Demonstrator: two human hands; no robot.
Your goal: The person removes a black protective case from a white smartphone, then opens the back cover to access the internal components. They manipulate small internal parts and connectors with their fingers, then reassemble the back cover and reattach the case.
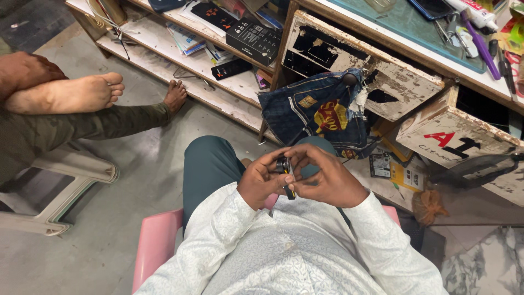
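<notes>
Both hands meet over my lap above teal trousers (207, 164). My left hand (262, 180) and my right hand (327, 177) together grip a small dark device (284, 165) with a black and yellow tool (289, 188) hanging below it. My fingers cover most of the device, so its exact shape is unclear. I wear a white patterned shirt (295, 246) and sit on a pink chair (155, 240).
A dark blue printed bag (316, 112) hangs from a worn white drawer (355, 60) ahead. Low shelves (180, 60) hold boxes and papers. The worktop (415, 27) at top right carries tools and a tube. Another person's bare feet (71, 93) and a white plastic chair (60, 180) are at left.
</notes>
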